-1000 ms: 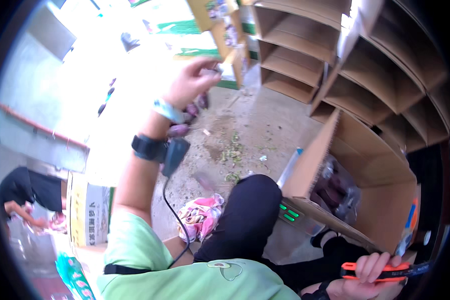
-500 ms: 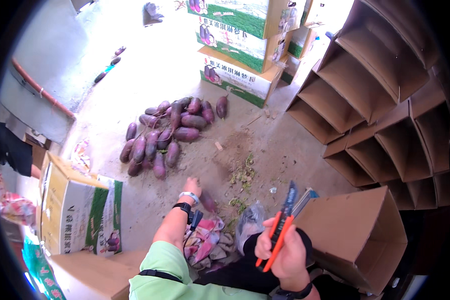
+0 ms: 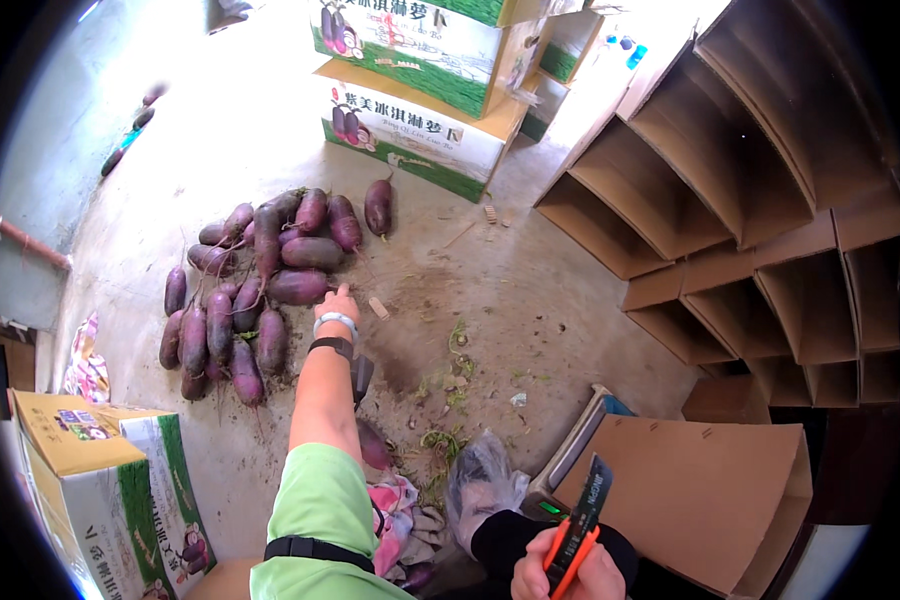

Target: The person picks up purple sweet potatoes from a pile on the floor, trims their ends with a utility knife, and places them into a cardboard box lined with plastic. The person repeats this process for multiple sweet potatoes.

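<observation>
L hand reaches to purple radish pile, grip state unclear; R hand grip clenched on orange cutter.

Bright daylight falls on the concrete floor beyond my left fingers, washing out its far left part to near white. The open cardboard boxes to the right of my fingers hold deep shadow inside. Straight edges bow near the rim, and a black ring frames everything. Focus is fairly sharp throughout.
</observation>
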Available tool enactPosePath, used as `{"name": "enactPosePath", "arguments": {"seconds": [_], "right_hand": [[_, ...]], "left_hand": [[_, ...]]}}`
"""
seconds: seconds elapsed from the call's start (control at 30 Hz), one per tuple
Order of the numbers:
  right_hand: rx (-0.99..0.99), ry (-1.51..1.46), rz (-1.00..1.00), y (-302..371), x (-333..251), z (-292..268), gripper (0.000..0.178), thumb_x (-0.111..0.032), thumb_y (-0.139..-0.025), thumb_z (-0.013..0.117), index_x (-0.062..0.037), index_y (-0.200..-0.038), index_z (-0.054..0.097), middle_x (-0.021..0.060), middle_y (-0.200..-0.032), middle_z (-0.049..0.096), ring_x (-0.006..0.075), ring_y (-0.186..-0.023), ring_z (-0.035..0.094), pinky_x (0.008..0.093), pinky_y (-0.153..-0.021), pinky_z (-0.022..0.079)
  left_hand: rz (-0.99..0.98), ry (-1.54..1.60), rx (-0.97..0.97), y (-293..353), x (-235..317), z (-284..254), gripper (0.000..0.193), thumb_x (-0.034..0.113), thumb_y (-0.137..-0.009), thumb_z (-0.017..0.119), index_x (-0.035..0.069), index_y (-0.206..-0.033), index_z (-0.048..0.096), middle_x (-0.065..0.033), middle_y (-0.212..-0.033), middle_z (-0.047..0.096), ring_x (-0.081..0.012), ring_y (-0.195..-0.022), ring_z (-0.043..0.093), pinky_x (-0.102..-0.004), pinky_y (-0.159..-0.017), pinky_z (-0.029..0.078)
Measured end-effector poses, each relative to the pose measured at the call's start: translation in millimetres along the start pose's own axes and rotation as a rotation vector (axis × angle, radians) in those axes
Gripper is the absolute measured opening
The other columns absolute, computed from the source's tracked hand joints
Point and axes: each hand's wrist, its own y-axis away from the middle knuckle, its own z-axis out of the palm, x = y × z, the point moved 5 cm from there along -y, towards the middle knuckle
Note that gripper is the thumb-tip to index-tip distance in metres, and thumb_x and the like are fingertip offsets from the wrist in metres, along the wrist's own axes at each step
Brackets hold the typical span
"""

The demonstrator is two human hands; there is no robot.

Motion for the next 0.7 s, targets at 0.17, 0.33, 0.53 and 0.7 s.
{"name": "enactPosePath", "arguments": {"seconds": [0.17,0.33,0.53,0.7], "right_hand": [[0.0,0.001,-0.001,-0.7,-1.3,1.1,0.052,-0.047,-0.09,0.046,-0.0014,-0.114,0.045,0.0051,-0.069,0.047,0.0122,-0.057,0.044,0.024,-0.054,0.036],[0.021,0.031,-0.049,7.0,-1.2,0.2,0.053,-0.048,-0.089,0.046,-0.0008,-0.114,0.045,0.0049,-0.067,0.047,0.0123,-0.056,0.044,0.0242,-0.053,0.036],[-0.02,0.083,-0.126,16.8,-1.1,-7.9,0.051,-0.048,-0.093,0.036,-0.0016,-0.114,0.046,0.0061,-0.067,0.048,0.0133,-0.052,0.041,0.0272,-0.052,0.034],[-0.068,0.003,-0.135,25.1,-2.1,-20.2,0.052,-0.044,-0.093,0.04,0.0026,-0.117,0.042,0.0088,-0.074,0.051,0.0136,-0.06,0.044,0.0275,-0.057,0.036]], "left_hand": [[0.094,0.188,0.18,12.7,-7.4,-5.7,0.021,0.015,-0.083,0.048,0.008,-0.086,0.067,-0.0086,-0.103,0.056,-0.0264,-0.098,0.055,-0.0383,-0.08,0.047],[0.203,0.844,0.575,92.3,-25.8,-65.7,0.013,0.008,-0.083,0.054,0.001,-0.084,0.064,-0.0103,-0.088,0.059,-0.024,-0.079,0.059,-0.0306,-0.073,0.047],[-0.131,1.739,0.077,179.8,-15.8,-34.6,0.022,0.019,-0.092,0.049,0.0,-0.092,0.062,-0.0033,-0.079,0.061,-0.0109,-0.068,0.056,-0.0253,-0.067,0.048],[-0.27,1.787,-0.087,184.6,37.8,20.6,0.02,0.018,-0.091,0.052,0.001,-0.094,0.062,-0.004,-0.086,0.062,-0.0122,-0.071,0.056,-0.0259,-0.067,0.048]]}}
